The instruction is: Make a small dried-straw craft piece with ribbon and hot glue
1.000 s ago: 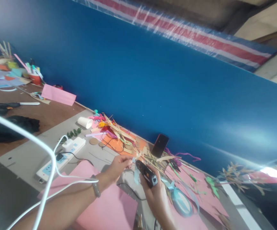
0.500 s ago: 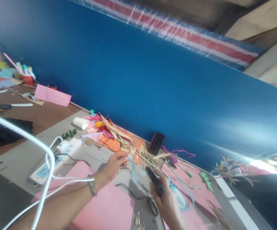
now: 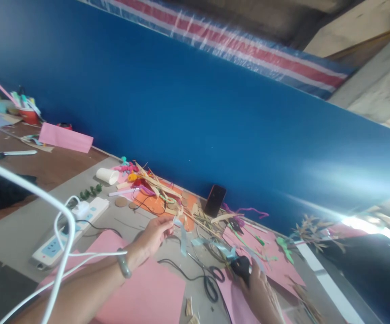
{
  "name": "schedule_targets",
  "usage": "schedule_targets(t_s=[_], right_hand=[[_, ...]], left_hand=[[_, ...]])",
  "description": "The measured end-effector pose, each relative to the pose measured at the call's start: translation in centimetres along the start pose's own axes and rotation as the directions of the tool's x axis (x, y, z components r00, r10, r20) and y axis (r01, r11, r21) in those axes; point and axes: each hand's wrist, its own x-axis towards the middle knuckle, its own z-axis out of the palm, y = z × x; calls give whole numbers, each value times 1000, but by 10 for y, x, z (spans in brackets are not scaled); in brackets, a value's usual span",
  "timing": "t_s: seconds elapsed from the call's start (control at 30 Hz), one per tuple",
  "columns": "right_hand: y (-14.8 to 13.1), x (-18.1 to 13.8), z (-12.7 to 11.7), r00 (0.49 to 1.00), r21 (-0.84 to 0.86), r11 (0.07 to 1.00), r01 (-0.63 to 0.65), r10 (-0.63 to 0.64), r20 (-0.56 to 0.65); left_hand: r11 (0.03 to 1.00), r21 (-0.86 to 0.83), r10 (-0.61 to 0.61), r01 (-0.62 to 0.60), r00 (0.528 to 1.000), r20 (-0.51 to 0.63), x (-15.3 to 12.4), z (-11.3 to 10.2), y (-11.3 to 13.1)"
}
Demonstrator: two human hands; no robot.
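Note:
My left hand [image 3: 163, 228] pinches the end of a pale blue ribbon [image 3: 183, 240], which hangs down from the fingertips. A green bangle circles that wrist. At the lower right, my right hand [image 3: 259, 292] is wrapped round a black tool [image 3: 241, 268] with a rounded end; its kind I cannot make out. Another stretch of pale blue ribbon [image 3: 227, 249] lies just beyond the tool. Between the hands, scissors [image 3: 211, 285] with black handles rest on the table. Pink paper [image 3: 144, 292] is spread under and beside my left forearm.
A white power strip [image 3: 70, 234] and white cable [image 3: 65, 207] are at left. Dried stalks [image 3: 157, 182], a paper cup [image 3: 107, 176] and an upright phone [image 3: 215, 200] stand or lie along the blue partition [image 3: 181, 112]. More pink paper [image 3: 279, 265] lies right.
My right hand has moved right with the black tool, uncovering the scissors handles. The blue ribbon roll beside it no longer shows. My left hand still pinches the ribbon; the view has shifted slightly.

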Motion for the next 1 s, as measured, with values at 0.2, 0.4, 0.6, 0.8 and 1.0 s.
schedule_targets(t_s=[0.2,0.4,0.6,0.8,1.0], right_hand=[[-43,-2,-32,968,121,975,184,-159,-195],[-150,-4,-58,861,714,522,467,-451,-233],[-202,-4,-61,928,979,135,150,-360,-93],[-212,-6,-50,978,999,0,-38,-206,38],[-212,-3,-46,982,995,-38,-97,-168,89]], left_hand=[[989,3,-147,147,989,-27,-17,16,18],[988,51,-153,149,985,84,-22,15,17],[996,35,-85,81,987,135,-10,4,4],[992,123,-23,14,997,75,-11,7,5],[970,243,18,-18,1000,4,-11,9,5]])
